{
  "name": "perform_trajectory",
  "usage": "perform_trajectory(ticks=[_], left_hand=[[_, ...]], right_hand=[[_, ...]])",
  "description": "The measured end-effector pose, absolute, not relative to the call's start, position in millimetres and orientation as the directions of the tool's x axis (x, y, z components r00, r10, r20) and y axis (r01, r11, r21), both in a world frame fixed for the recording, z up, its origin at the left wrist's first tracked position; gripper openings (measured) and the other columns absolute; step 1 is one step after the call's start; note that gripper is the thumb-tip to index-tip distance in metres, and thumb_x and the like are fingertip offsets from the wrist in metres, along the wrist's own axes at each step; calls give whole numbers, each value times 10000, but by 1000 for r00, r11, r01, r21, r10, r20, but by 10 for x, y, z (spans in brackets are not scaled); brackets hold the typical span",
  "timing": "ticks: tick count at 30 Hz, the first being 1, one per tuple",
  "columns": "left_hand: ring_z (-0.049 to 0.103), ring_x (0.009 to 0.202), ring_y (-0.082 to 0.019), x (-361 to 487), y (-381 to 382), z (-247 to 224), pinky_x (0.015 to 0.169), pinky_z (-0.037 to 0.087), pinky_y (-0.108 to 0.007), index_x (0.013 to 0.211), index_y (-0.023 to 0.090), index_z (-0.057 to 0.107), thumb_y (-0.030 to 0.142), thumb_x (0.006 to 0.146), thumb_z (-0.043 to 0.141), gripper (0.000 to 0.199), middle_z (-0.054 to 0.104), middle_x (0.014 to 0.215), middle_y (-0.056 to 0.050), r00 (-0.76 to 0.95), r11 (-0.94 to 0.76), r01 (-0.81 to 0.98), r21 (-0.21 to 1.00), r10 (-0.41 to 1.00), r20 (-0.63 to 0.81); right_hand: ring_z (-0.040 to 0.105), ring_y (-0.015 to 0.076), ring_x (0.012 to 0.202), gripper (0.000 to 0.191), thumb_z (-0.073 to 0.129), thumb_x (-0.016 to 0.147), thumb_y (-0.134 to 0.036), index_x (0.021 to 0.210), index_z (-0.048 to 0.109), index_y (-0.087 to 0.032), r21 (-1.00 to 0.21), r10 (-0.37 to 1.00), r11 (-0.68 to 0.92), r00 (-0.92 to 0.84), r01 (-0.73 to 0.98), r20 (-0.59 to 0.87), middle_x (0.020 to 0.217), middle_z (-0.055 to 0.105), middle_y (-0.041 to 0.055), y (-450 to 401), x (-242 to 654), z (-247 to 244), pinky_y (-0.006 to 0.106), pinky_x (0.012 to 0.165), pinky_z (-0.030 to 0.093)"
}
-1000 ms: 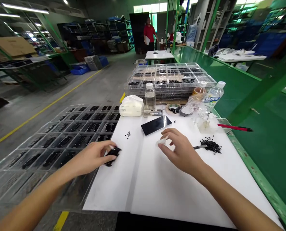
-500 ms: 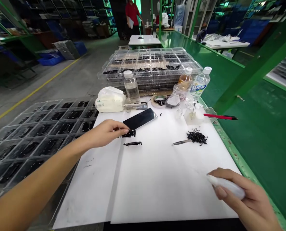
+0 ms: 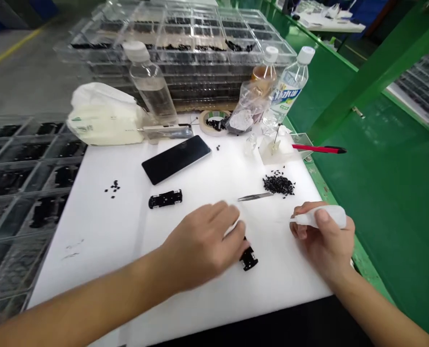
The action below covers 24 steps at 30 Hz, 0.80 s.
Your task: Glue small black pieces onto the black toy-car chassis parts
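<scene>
My left hand [image 3: 203, 246] rests on the white mat [image 3: 102, 226], its fingers closed on a small black plastic part [image 3: 248, 259] that sticks out below the fingertips. My right hand [image 3: 325, 238] is curled around a small white squeeze bottle [image 3: 323, 217] near the mat's right edge. A second black part [image 3: 166, 198] lies alone on the mat to the left. Metal tweezers [image 3: 255, 196] lie beside a heap of tiny black pieces [image 3: 278, 184] just beyond both hands.
A black phone [image 3: 176, 158], a tissue pack [image 3: 104, 115], a tape roll [image 3: 214, 120], three bottles [image 3: 150, 84] and a red pen [image 3: 319, 149] sit at the mat's far side. Stacked clear trays [image 3: 185, 43] stand behind; trays of black parts [image 3: 22, 178] lie left. A green bench [image 3: 388, 193] is right.
The view has tilted down and closer. My left hand set one black part on the mat and came right onto another; my right hand rose toward it with the white bottle.
</scene>
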<state>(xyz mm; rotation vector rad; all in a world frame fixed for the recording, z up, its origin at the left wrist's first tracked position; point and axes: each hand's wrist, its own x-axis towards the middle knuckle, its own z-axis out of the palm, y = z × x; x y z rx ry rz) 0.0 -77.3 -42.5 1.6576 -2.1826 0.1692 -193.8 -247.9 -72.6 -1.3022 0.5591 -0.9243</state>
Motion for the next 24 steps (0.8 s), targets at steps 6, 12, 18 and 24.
perform_trajectory(ticks=[6, 12, 18, 24], left_hand=[[532, 467, -209, -300, -518, -641, 323, 392, -377, 1201, -116, 764, 278, 962, 827, 465, 662, 644, -80, -296, 323, -946, -15, -844, 448], [608, 502, -214, -213, -581, -656, 331, 450, -381, 1120, -7, 828, 263, 1000, 758, 304, 713, 670, -82, -339, 409, -910, 72, -831, 441], [575, 523, -183, -198, -534, -658, 336, 431, -383, 1223, 20, 804, 308, 1008, 753, 363, 699, 749, -51, -323, 397, -911, 114, -855, 405], [677, 682, -245, -356, -363, -797, 498, 590, -391, 1305, 257, 785, 568, 1046, 691, 415, 698, 811, -70, -130, 297, -875, 383, -905, 404]], right_hand=[[678, 154, 537, 296, 753, 1031, -445, 921, 857, -190, -996, -820, -35, 567, 87, 78, 886, 808, 76, -2406, -1982, -756, 306, 511, 592], [698, 170, 563, 179, 706, 1059, -265, 983, 866, -238, -963, -751, -267, 630, -19, 196, 786, 803, 37, -2368, -2049, -716, 314, 505, 560], [686, 170, 579, 200, 704, 1065, -279, 961, 866, -221, -941, -749, -330, 628, -80, 210, 744, 788, 34, -2338, -2035, -679, 308, 495, 544], [674, 179, 547, 218, 742, 1038, -335, 924, 871, -202, -962, -808, -261, 564, -80, 172, 766, 799, 54, -2319, -1996, -638, 326, 445, 514]])
